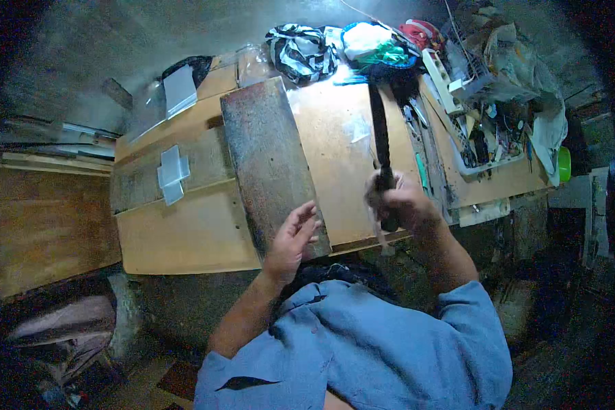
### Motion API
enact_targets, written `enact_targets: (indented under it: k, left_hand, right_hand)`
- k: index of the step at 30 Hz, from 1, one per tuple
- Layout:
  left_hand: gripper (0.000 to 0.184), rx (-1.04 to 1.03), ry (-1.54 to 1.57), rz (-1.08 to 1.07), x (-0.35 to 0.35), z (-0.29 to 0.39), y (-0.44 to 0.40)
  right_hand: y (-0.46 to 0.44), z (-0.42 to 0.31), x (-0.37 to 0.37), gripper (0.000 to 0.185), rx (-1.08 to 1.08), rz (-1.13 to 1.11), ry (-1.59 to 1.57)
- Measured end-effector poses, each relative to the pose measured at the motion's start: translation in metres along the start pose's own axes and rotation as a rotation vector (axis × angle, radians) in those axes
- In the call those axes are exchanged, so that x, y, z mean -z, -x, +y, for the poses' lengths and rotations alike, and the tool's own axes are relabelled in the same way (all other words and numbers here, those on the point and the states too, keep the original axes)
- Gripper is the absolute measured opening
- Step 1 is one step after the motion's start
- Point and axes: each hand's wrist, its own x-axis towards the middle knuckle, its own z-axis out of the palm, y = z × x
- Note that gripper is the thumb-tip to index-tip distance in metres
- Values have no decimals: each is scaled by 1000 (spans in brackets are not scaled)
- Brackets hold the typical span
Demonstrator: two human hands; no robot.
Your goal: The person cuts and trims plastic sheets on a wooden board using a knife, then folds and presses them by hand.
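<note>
My right hand (404, 199) is closed around a long, narrow black strip (380, 130). It runs from my fist toward the back of the table, and its exact kind is hard to make out. A pale, thin piece hangs below that fist, blurred. My left hand (295, 239) holds nothing, with its fingers partly spread and the palm turned inward. It hovers over the near end of a worn grey-brown board (270, 157) lying across the table. Whether it touches the board I cannot tell.
A white tray (488, 164) of tools stands at right, near a white power strip (441, 78). Striped bag (301, 55) and other bags sit at the back. A white folded piece (174, 174) and white sheets (180, 90) lie left. A green object (421, 171) is right of my fist.
</note>
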Motion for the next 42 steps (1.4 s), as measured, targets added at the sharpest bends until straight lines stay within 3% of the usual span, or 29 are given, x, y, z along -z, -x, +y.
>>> enact_targets:
  k: [3, 4, 7, 9, 10, 12, 15, 18, 27, 34, 39, 42]
  left_hand:
    - [60, -67, 145, -28, -19, 5, -11]
    - [60, -67, 143, -28, -23, 9, -11]
    - [47, -151, 242, -108, -28, 18, -9]
    - [29, -239, 100, -205, -20, 17, -10]
    - [29, -236, 98, -205, -16, 14, -10]
    - [10, -214, 164, -157, -11, 8, -9]
    - [6, -107, 229, 36, -12, 11, 0]
    - [10, -57, 247, 166, -9, 15, 7]
    - [15, -119, 204, 304, -6, 16, 0]
    - [13, -44, 173, 258, -6, 8, -11]
    - [11, -130, 152, 259, -8, 1, -23]
    - [11, -58, 98, 272, -7, 5, -26]
  right_hand:
    - [12, -2, -35, 21, -65, 14, 126]
    - [11, 3, -35, 20, -73, -76, 161]
    - [18, 7, -47, 19, -156, -40, 66]
    - [18, 12, -44, 18, -186, -75, 22]
    - [17, 12, -44, 18, -167, -62, 74]
    - [15, 11, -42, 18, -150, -49, 123]
    - [14, 8, -37, 18, -149, -13, 107]
    - [11, 6, -33, 15, -160, 174, 26]
    - [6, 8, -20, 13, -48, 308, 58]
    - [12, 20, 0, 12, 53, 418, 86]
    - [15, 18, 0, 13, 27, 495, 84]
    - [15, 18, 0, 14, 17, 537, 90]
